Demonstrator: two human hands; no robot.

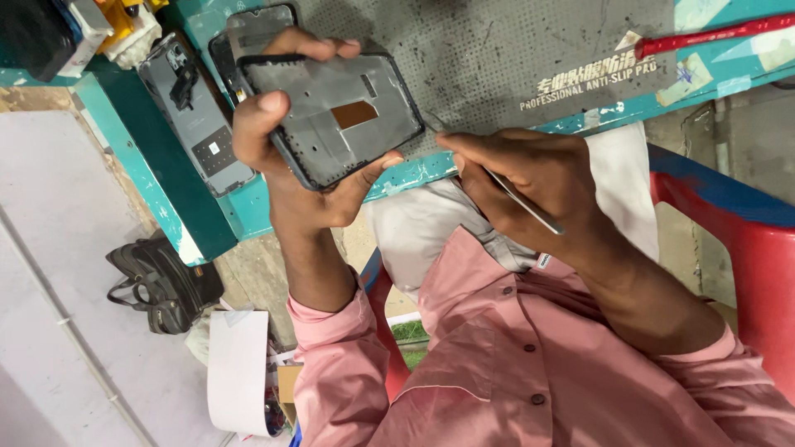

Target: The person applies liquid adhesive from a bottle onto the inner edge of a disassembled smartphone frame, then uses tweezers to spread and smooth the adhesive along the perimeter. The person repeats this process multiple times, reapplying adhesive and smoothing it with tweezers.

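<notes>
Phone frame [331, 116] in left hand [290, 165], just beside tweezers-holding right hand [530, 178].

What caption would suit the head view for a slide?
Left hand holds a phone frame over the grey mat; right hand grips thin metal tweezers.

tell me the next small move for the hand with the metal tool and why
Probably bring the tool tip up to the frame's near edge. The left hand grips the dark phone frame tilted above the grey mat, inner side up. The right hand pinches a thin metal tool just beside the frame, its tip pointing that way but apparently not yet touching.
</notes>
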